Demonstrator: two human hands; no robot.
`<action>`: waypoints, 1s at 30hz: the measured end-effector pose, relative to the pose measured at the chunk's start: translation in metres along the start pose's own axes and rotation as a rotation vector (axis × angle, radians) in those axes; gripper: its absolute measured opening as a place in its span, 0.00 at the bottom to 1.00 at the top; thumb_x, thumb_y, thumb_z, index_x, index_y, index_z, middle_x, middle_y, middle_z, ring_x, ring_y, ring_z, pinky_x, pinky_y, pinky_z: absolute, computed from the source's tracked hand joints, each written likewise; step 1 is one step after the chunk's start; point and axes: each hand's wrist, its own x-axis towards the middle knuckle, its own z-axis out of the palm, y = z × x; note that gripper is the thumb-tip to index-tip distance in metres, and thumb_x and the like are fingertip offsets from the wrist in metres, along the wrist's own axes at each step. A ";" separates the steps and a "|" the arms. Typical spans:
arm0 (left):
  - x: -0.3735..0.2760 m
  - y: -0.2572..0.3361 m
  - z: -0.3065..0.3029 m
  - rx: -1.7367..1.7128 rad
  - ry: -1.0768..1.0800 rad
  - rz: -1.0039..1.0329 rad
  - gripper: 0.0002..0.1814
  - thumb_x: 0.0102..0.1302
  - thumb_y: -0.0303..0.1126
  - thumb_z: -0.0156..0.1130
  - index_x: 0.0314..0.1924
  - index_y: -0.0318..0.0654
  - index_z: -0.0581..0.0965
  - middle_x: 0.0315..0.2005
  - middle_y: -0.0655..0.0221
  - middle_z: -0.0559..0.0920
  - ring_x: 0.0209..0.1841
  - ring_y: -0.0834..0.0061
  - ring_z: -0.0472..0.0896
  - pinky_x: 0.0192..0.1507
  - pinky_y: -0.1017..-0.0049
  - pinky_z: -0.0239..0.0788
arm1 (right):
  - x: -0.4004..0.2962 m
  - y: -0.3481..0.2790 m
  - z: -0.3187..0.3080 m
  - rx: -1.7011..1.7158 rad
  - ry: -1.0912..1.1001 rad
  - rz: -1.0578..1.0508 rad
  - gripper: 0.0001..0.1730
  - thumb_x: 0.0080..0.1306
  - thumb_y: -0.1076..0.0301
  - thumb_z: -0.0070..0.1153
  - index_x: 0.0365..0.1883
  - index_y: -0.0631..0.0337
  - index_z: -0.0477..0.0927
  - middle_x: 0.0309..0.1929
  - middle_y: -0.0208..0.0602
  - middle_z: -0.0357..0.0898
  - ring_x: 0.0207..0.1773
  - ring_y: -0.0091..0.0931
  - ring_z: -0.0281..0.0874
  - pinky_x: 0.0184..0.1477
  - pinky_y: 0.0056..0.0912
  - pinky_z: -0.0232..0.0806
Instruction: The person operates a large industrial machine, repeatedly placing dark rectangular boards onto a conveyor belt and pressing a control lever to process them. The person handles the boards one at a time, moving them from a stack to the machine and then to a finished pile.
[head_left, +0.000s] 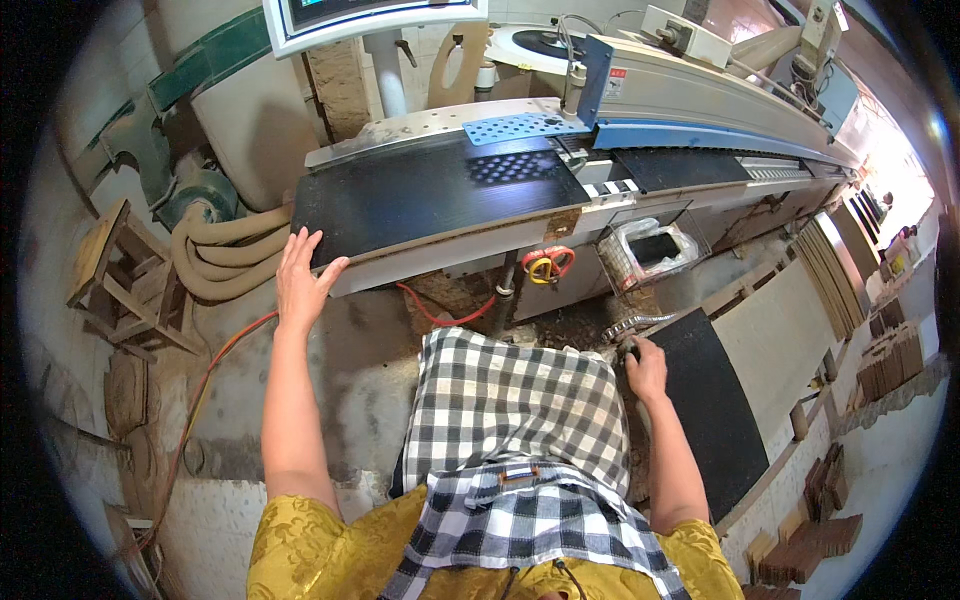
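Note:
A black-faced board (435, 202) lies on the feed table of an edge-banding machine (720, 94). At its near left corner is my left hand (304, 274), fingers spread and touching the board's end. My right hand (646, 367) is low on the right, beside the left edge of another black-faced panel (705, 405). Its fingers are curled, and I cannot tell whether they grip something small and dark there. Farther along the machine, a second black board (679, 169) sits under the blue pressure beam (712, 142).
Scissors (549, 264) with red and yellow handles hang on the machine's front. Beside them is a wire basket (656, 247) lined with plastic. Ribbed hoses (232, 247) and a wooden stool (131, 277) stand left. Stacked boards (832, 270) are at right; a red hose (199, 397) crosses the floor.

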 end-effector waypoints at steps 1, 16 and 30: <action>0.000 0.000 0.001 -0.007 0.005 0.002 0.33 0.59 0.50 0.66 0.61 0.41 0.73 0.66 0.59 0.67 0.71 0.61 0.59 0.69 0.63 0.53 | -0.004 0.013 -0.001 -0.144 0.049 -0.026 0.28 0.55 0.71 0.60 0.57 0.61 0.74 0.55 0.44 0.75 0.57 0.45 0.70 0.60 0.43 0.64; -0.003 0.002 0.003 -0.005 0.065 0.013 0.35 0.57 0.53 0.67 0.58 0.38 0.74 0.64 0.56 0.69 0.69 0.58 0.62 0.68 0.62 0.54 | -0.037 0.009 -0.009 -0.306 -0.060 -0.166 0.23 0.55 0.71 0.57 0.52 0.56 0.74 0.57 0.37 0.70 0.56 0.39 0.68 0.52 0.44 0.65; -0.003 0.001 0.005 -0.004 0.051 -0.007 0.33 0.58 0.49 0.67 0.60 0.41 0.73 0.66 0.60 0.68 0.70 0.61 0.60 0.69 0.63 0.52 | -0.182 0.053 -0.009 1.714 0.424 1.311 0.25 0.65 0.42 0.56 0.31 0.58 0.77 0.29 0.36 0.82 0.28 0.26 0.80 0.28 0.21 0.72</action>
